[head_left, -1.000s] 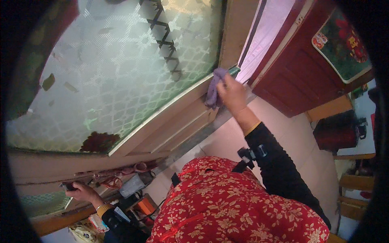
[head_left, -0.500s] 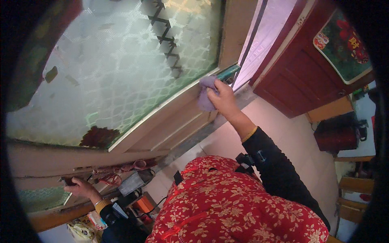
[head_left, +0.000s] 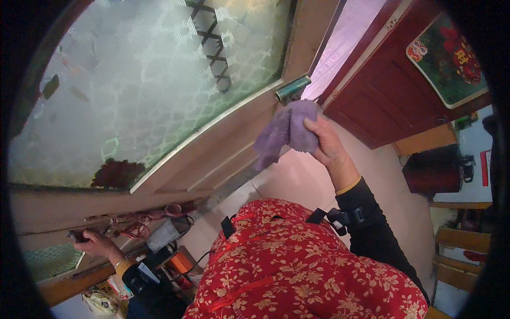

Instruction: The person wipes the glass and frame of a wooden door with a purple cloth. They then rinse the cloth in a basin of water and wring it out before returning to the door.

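Observation:
A fuzzy purple cloth (head_left: 276, 137) hangs bunched from my right hand (head_left: 329, 142), the thumb pressed over it. Just above the cloth is a teal metal door handle (head_left: 293, 89), on the edge of a door (head_left: 228, 141) with a large patterned glass pane (head_left: 154, 90). The cloth hangs in front of the door's lower panel. At the far left, my left hand (head_left: 100, 245) is closed round a small dark piece (head_left: 77, 235) at the edge of the woodwork. Its kind is not plain, as the fingers cover part of it.
A dark red door (head_left: 377, 101) with a green and red poster stands to the right. Beyond it are a dark red box (head_left: 433, 170) and wooden shelving (head_left: 462, 239). Reddish straps (head_left: 135, 229), a grey box (head_left: 163, 235) and an orange box (head_left: 181, 261) lie near my left arm.
My right hand has drawn the cloth off the teal handle, moving right and nearer to me. The cloth now hangs looser. My left hand keeps its hold.

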Demonstrator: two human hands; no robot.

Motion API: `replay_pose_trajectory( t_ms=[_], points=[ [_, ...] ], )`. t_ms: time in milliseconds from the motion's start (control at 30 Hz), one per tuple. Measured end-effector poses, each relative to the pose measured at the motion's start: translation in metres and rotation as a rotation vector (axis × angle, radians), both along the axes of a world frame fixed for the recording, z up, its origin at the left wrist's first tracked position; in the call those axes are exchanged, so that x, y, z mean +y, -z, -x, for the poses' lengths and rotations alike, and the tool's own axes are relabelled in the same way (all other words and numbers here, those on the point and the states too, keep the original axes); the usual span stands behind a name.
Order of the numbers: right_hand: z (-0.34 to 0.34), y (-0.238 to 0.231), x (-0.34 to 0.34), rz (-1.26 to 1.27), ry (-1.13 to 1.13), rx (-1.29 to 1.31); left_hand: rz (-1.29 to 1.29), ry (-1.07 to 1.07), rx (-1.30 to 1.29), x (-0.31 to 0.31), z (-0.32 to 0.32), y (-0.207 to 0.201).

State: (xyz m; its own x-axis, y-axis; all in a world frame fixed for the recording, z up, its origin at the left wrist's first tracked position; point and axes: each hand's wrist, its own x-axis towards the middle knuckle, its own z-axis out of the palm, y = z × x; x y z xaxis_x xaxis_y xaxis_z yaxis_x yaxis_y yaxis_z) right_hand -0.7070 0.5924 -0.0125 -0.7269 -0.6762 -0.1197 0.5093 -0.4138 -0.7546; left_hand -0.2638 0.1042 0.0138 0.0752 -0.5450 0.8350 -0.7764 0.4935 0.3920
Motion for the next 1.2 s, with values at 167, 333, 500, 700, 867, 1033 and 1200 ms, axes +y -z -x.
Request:
replay_pose_trajectory(
  t_ms=[167, 333, 500, 700, 867, 1033, 1200],
  points=[
    [-0.012, 0.028, 0.015, -0.144, -0.115, -0.038, -0.058, 0.025, 0.020, -0.006, -0.006, 0.003],
    [-0.005, 0.046, 0.037, -0.241, -0.134, 0.034, 0.019, 0.055, 0.014, -0.009, -0.005, 0.003],
    [-0.022, 0.070, 0.048, -0.469, -0.218, -0.195, 0.047, 0.042, -0.027, -0.003, -0.002, 0.001],
    [-0.031, 0.047, 0.029, -0.214, 0.015, -0.120, 0.097, -0.043, -0.051, -0.002, -0.002, 0.001],
    [-0.045, -0.006, -0.019, -0.170, -0.027, 0.132, -0.024, 0.072, 0.107, -0.001, 0.001, 0.000],
    [-0.061, -0.024, -0.087, -0.362, 0.040, 0.737, 0.010, 0.076, 0.084, -0.002, 0.001, 0.000],
    [-0.069, -0.011, -0.149, -0.434, 0.313, 1.701, 0.090, -0.003, -0.031, -0.006, -0.005, 0.003]
  ],
)
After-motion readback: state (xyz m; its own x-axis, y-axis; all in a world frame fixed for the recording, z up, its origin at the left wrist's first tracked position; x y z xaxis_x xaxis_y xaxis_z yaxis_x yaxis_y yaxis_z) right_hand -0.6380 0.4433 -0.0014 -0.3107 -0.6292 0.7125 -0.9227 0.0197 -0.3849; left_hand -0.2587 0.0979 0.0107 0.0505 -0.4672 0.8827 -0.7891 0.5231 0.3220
